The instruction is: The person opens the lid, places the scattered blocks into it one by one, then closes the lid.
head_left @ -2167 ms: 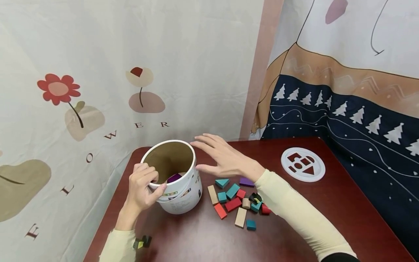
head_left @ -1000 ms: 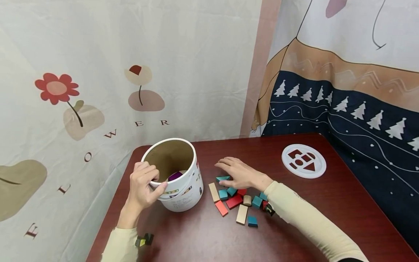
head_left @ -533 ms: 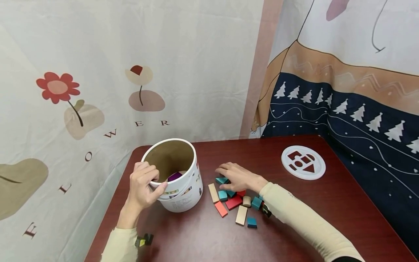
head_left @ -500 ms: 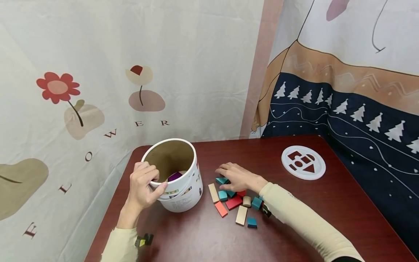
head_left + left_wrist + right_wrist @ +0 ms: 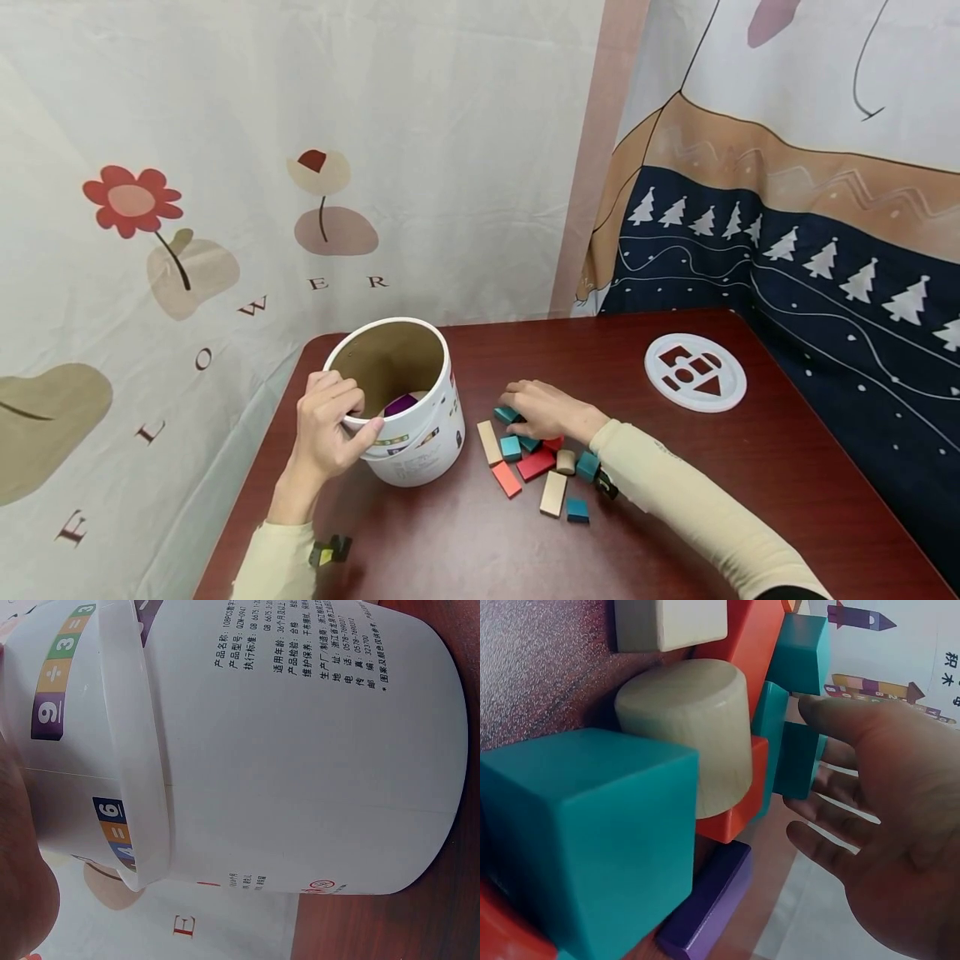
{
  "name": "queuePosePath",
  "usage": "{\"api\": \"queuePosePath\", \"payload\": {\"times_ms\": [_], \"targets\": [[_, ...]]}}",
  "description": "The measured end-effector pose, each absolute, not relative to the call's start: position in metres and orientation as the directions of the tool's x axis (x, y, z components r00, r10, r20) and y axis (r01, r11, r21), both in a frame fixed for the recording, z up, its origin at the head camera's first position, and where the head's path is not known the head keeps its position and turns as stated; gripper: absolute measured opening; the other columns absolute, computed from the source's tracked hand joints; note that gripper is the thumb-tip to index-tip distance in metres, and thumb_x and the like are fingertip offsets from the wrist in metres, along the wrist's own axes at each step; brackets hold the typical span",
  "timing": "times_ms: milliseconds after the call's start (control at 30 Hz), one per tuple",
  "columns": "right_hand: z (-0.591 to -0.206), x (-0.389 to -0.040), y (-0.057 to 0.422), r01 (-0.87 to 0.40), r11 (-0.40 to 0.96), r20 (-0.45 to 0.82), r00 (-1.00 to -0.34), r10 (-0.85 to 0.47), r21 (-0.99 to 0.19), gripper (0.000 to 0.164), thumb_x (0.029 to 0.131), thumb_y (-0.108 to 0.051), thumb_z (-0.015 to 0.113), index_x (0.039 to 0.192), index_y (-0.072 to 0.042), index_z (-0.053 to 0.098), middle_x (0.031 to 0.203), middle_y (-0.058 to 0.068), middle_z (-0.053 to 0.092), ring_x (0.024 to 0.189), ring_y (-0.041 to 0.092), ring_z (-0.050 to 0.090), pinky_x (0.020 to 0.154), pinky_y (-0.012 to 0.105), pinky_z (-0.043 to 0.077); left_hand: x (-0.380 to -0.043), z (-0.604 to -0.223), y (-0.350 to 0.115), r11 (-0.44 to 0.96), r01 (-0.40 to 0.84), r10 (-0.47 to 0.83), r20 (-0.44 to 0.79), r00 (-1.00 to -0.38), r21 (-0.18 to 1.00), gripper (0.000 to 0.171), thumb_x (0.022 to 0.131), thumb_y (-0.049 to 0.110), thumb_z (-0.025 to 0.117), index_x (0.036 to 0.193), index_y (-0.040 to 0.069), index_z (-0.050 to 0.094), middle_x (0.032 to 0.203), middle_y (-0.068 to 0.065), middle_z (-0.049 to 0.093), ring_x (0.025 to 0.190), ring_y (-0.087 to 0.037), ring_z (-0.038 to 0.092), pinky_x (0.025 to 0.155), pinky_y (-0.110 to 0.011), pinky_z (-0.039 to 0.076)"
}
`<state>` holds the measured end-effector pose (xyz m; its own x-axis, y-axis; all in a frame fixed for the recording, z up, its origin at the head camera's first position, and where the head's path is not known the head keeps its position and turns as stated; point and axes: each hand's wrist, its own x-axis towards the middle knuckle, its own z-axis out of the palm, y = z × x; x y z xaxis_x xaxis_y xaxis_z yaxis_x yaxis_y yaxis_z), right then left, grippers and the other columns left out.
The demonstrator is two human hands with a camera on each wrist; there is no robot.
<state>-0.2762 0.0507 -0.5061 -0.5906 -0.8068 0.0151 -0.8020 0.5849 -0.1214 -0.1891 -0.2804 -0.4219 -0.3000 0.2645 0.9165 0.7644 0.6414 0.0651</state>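
My left hand [image 5: 327, 421] grips the near-left rim of a white bucket [image 5: 420, 454], fingers over the edge inside and thumb outside. Purple wooden block [image 5: 400, 405] shows inside the bucket. The bucket's printed side [image 5: 300, 765] fills the left wrist view. Right of the bucket, my right hand [image 5: 546, 410] is low over the back of a block pile, pinching a teal triangular block [image 5: 506, 414] between thumb and fingers. In the right wrist view that teal block [image 5: 799, 761] sits between the thumb and the fingers. The palm hides some blocks from the head camera.
Several loose wooden blocks lie nearby: a red one [image 5: 536, 465], an orange one [image 5: 506, 479], a tan one [image 5: 553, 493] and a wooden cylinder [image 5: 686, 724]. At the right back of the dark red table [image 5: 750, 500] lies a white lid [image 5: 694, 373] with shape cut-outs.
My right hand has come away from beside the bucket rim, down to the blocks, and its fingers have drawn in on the teal triangular block. My left hand stays on the rim.
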Motion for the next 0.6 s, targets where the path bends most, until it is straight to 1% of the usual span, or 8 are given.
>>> {"api": "queuePosePath", "payload": {"times_ms": [200, 367, 600], "targets": [[-0.5085, -0.2765, 0.051, -0.795, 0.588, 0.015, -0.597, -0.802, -0.149, 0.041, 0.094, -0.026, 0.072, 0.131, -0.009, 0.068, 0.121, 0.006, 0.067, 0.099, 0.014, 0.06, 0.086, 0.031, 0.056, -0.1894, -0.422, -0.2801, 0.638, 0.768, 0.263, 0.918, -0.298, 0.066, 0.039, 0.075, 0.037, 0.059, 0.054, 0.013, 0.036, 0.053, 0.004, 0.028, 0.055, -0.016, 0.027, 0.062, -0.043, 0.027], [-0.5089, -0.2777, 0.0512, -0.788, 0.593, 0.009, -0.603, -0.798, -0.165, 0.041, 0.094, -0.024, 0.071, 0.132, -0.008, 0.068, 0.121, 0.006, 0.066, 0.098, 0.013, 0.059, 0.085, 0.029, 0.056, -0.1896, -0.4221, -0.2803, 0.638, 0.767, 0.264, 0.917, -0.3, 0.067, 0.039, 0.075, 0.037, 0.059, 0.054, 0.013, 0.036, 0.053, 0.005, 0.029, 0.055, -0.017, 0.027, 0.062, -0.043, 0.027], [-0.5007, -0.2774, 0.0547, -0.774, 0.598, 0.023, -0.615, -0.788, -0.205, 0.04, 0.095, -0.023, 0.07, 0.132, -0.007, 0.068, 0.123, 0.006, 0.066, 0.1, 0.012, 0.059, 0.087, 0.029, 0.056, -0.1891, -0.4218, -0.2811, 0.637, 0.767, 0.261, 0.917, -0.303, 0.072, 0.039, 0.074, 0.037, 0.059, 0.054, 0.012, 0.037, 0.053, 0.004, 0.028, 0.056, -0.016, 0.027, 0.063, -0.042, 0.027]]}}
